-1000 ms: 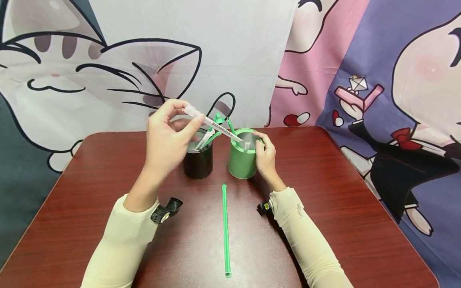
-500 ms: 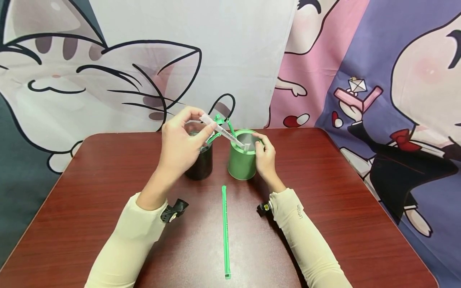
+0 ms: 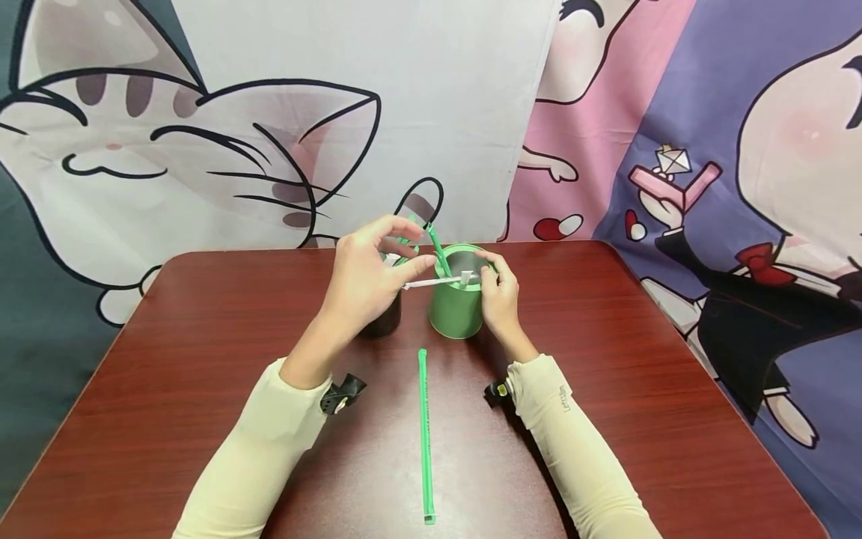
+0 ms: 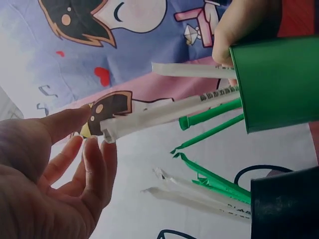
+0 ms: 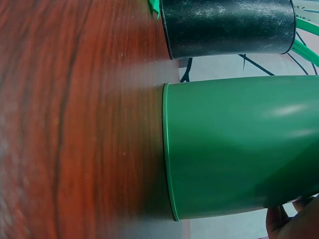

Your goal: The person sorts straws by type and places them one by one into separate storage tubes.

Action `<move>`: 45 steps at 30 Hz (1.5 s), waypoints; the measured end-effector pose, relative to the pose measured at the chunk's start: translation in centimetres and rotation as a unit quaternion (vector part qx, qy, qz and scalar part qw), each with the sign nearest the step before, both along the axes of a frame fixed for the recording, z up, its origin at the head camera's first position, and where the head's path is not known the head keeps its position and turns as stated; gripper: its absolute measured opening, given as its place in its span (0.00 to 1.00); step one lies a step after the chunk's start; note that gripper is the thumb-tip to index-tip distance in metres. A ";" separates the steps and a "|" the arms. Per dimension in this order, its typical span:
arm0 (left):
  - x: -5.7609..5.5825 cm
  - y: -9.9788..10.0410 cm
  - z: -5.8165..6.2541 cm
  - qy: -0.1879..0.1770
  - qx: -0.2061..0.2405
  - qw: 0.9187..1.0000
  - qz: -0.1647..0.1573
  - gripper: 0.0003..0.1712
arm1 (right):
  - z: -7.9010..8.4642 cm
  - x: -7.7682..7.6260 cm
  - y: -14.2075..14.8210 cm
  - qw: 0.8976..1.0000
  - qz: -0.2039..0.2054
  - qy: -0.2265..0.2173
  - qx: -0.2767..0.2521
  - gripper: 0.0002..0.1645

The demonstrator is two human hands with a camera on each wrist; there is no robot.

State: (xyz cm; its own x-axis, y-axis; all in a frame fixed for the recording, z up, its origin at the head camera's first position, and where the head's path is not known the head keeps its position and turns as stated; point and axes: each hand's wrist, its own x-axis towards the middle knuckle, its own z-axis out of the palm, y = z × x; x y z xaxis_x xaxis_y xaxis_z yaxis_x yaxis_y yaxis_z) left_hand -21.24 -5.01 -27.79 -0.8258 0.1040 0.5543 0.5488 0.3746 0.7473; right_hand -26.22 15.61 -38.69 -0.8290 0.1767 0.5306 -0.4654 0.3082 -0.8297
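My left hand (image 3: 364, 277) is beside the green can (image 3: 456, 318), its thumb and fingers spread apart. In the left wrist view, a white wrapped straw (image 4: 164, 113) leans out of that can, its free end right at my left fingertips. A second white wrapped straw (image 4: 192, 70) and two green wrapped straws (image 4: 212, 113) stick out of the same opening. My right hand (image 3: 500, 299) holds the green can at its rim from the right side. The can stands upright on the table.
A black can (image 3: 384, 322) stands left of the green one, partly behind my left hand, with several white and green wrapped straws in it. One green wrapped straw (image 3: 426, 434) lies lengthwise on the brown table (image 3: 572, 322). A printed cloth (image 3: 458, 112) hangs behind.
My left hand has moved right and slightly down to the green can, and its fingers have parted from the white straw, which now leans in the can. The right hand has kept its hold.
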 end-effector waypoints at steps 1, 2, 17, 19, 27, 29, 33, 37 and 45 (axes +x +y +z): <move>0.1 0.0 -0.1 0.005 -0.001 1.000 -0.002 0.17 | 0.0 0.0 0.0 1.000 0.000 -0.001 0.000 0.18; 0.2 0.0 -0.2 0.010 -0.003 1.000 0.000 0.16 | -0.1 0.0 -0.1 1.000 0.000 -0.002 0.002 0.18; 3.6 -0.7 -1.4 0.026 0.024 0.999 0.010 0.16 | 0.1 0.0 0.0 1.000 -0.001 0.003 -0.002 0.18; 4.0 -0.8 -1.8 0.020 0.025 0.999 0.010 0.16 | 0.0 0.0 -0.1 1.000 0.000 0.002 -0.002 0.18; 5.3 -1.1 -3.2 -0.053 0.048 0.997 -0.017 0.17 | 0.1 -0.1 -0.2 1.000 0.000 0.001 -0.004 0.18; 5.3 -1.1 -3.6 -0.078 0.055 0.995 -0.026 0.18 | 0.1 -0.2 -0.1 1.000 -0.002 -0.002 -0.005 0.18; 5.0 -1.0 -4.6 -0.123 0.036 0.991 -0.035 0.19 | 0.0 -0.2 0.0 1.000 -0.002 -0.006 -0.009 0.18; 4.6 -0.5 -5.9 -0.165 -0.010 0.986 -0.036 0.22 | -0.1 -0.2 0.1 1.000 -0.005 -0.006 -0.010 0.18; 3.6 0.4 -8.6 -0.235 -0.090 0.968 -0.020 0.27 | 0.0 -0.2 0.0 1.000 -0.010 -0.002 -0.004 0.18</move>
State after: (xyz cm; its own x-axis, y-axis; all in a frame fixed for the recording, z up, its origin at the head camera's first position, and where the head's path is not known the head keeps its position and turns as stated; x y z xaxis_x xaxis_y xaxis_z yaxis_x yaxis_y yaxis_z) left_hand -17.61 -4.57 -36.38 -0.9755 0.2017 0.0877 0.1806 0.5072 0.8427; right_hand -26.39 15.60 -38.65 -0.8271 0.1970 0.5263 -0.4568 0.3098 -0.8339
